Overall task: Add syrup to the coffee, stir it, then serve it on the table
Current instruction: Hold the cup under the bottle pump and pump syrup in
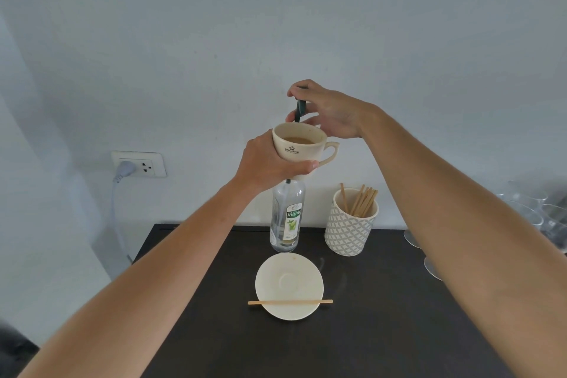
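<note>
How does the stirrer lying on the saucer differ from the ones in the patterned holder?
The single stirrer lies flat across the saucer, both ends overhanging its rim; the stirrers in the holder stand leaning, lower ends hidden inside the patterned holder. One is alone, the others bunched. All look like the same pale wood.

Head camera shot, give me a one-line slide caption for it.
Left hand holds the coffee cup up to the syrup bottle while right hand works its green pump.

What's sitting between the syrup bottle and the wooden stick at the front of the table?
In the head view, the white saucer lies between the syrup bottle and the stick, whose middle rests across its near edge.
</note>
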Demonstrator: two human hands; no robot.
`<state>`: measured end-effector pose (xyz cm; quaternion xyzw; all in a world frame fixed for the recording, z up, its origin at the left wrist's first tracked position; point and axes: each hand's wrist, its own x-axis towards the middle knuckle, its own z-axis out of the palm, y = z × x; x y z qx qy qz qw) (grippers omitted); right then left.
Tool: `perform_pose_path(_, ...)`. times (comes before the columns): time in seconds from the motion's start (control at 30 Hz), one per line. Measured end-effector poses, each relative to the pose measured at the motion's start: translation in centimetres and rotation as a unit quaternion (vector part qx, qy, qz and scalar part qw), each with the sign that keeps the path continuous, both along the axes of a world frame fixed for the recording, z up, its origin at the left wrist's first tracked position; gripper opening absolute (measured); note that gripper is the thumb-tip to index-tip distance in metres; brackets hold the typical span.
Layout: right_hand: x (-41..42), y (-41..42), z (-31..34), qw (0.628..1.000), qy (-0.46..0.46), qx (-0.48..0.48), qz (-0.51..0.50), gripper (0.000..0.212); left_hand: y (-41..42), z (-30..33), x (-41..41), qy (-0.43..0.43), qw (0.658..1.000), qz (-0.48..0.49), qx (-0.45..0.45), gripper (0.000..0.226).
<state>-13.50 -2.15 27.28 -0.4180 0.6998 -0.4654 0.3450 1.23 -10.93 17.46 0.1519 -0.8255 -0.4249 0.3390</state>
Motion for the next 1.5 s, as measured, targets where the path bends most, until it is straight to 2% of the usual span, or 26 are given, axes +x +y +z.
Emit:
perform_pose_path(0.63, 0.1, 0.0, -0.4, 1.000, 0.011, -0.005, -0.007, 0.031, -0.2, 0.0, -0.4, -0.003, 1.000, 0.010, -0.012, 0.072)
perform_pose_path(0.93, 0.1, 0.4, -0.4, 1.000, -0.014, -0.014, -0.015, 0.031, -0.1, -0.2, -0.1, -0.001, 1.000, -0.003, -0.009, 0.070)
perform_pose_path(1.07, 0.5, 0.5, -0.5, 1.000, 0.000, -0.015, -0.024, 0.037, 0.0, -0.2, -0.1, -0.005, 1.000, -0.004, -0.006, 0.070)
perform_pose_path(1.3, 1.4, 1.0, -1.2, 0.996, 0.058, -0.014, -0.069, 0.057, 0.3, -0.4, 0.5, -0.015, 1.000, 0.015, -0.017, 0.073)
perform_pose_path(1.5, 1.9, 3.3, -3.0, 0.982, 0.092, -0.081, -0.146, 0.048, 0.9, -1.5, 1.4, -0.019, 0.999, 0.032, -0.039, 0.078)
